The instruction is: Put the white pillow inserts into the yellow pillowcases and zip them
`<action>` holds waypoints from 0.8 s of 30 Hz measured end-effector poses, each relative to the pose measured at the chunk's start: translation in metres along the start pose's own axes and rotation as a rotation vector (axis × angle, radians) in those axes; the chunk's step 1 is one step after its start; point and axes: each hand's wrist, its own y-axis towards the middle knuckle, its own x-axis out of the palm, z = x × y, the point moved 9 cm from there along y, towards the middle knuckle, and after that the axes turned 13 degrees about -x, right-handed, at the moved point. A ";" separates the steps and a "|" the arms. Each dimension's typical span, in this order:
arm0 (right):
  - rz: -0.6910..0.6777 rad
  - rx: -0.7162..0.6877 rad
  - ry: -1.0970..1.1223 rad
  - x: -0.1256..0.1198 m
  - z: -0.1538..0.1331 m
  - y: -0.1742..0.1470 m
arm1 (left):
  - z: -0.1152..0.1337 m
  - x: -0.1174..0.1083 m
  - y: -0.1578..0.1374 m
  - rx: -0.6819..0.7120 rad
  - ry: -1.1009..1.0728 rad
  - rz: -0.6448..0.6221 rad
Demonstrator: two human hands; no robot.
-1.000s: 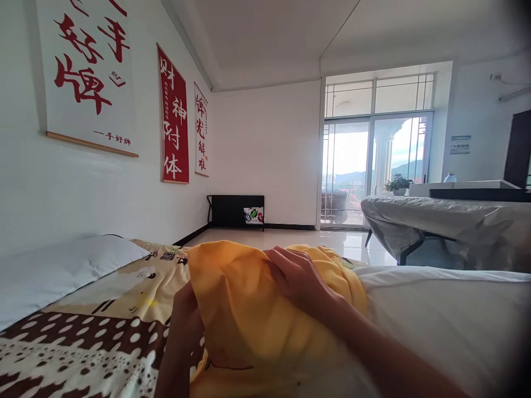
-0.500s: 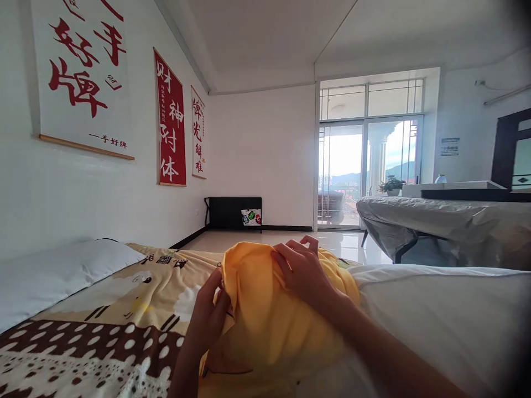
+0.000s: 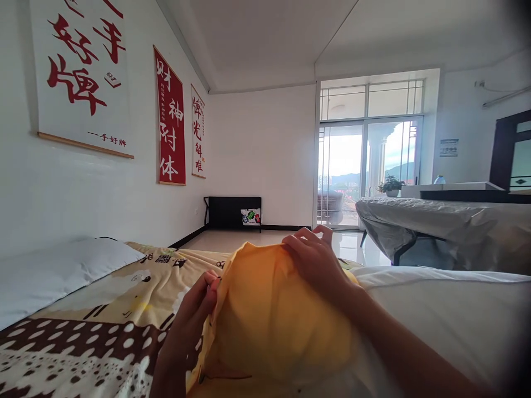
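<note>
A yellow pillowcase (image 3: 265, 309) is bunched up in front of me, its upper edge raised and pulled wide between my hands. My left hand (image 3: 193, 309) pinches its left edge, thumb and fingers pressed together. At the top right, my right hand (image 3: 319, 260) grips the upper edge with the thumb and some fingers, while other fingers stick up and bend over it. Dark printed lines show low on the cloth. Directly to the right lies a white pillow (image 3: 448, 315), partly behind my right forearm.
Beneath is a blanket (image 3: 136, 298) with sheep and dot prints. Another white pillow (image 3: 78, 271) lies at the left by the wall. A plastic-covered table (image 3: 448, 221) stands at the right, and a black folded panel (image 3: 226, 213) leans at the far wall.
My left hand has moved left and slightly down with the pillowcase edge. My right hand has shifted right and up, so the cloth between them is stretched wider and flatter.
</note>
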 end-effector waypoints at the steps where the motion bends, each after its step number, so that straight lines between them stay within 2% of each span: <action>1: -0.021 0.008 0.013 0.004 0.003 -0.001 | 0.001 0.003 0.001 -0.014 -0.012 -0.028; 4: -0.068 0.022 0.058 0.011 0.009 0.000 | 0.000 0.002 0.008 -0.046 -0.066 0.009; 7: -0.078 0.049 0.145 0.009 0.011 0.008 | -0.005 -0.006 0.014 -0.067 -0.150 0.143; 10: -0.163 0.167 0.340 0.012 0.009 0.018 | -0.006 -0.015 0.013 -0.017 -0.119 0.310; 12: -0.238 0.247 0.466 0.017 -0.002 0.025 | -0.002 -0.018 0.012 0.041 -0.032 0.363; 15: -0.268 0.270 0.531 0.021 -0.032 0.039 | 0.005 -0.020 0.012 0.099 0.059 0.366; 19: -0.232 0.132 0.362 0.030 -0.073 0.057 | 0.006 -0.025 0.009 0.056 -0.027 0.311; 21: -0.179 0.084 0.283 0.033 -0.083 0.060 | -0.001 -0.026 0.005 -0.016 -0.105 0.287; 24: -0.107 0.068 0.307 0.033 -0.085 0.057 | -0.013 -0.026 -0.002 -0.057 -0.121 0.255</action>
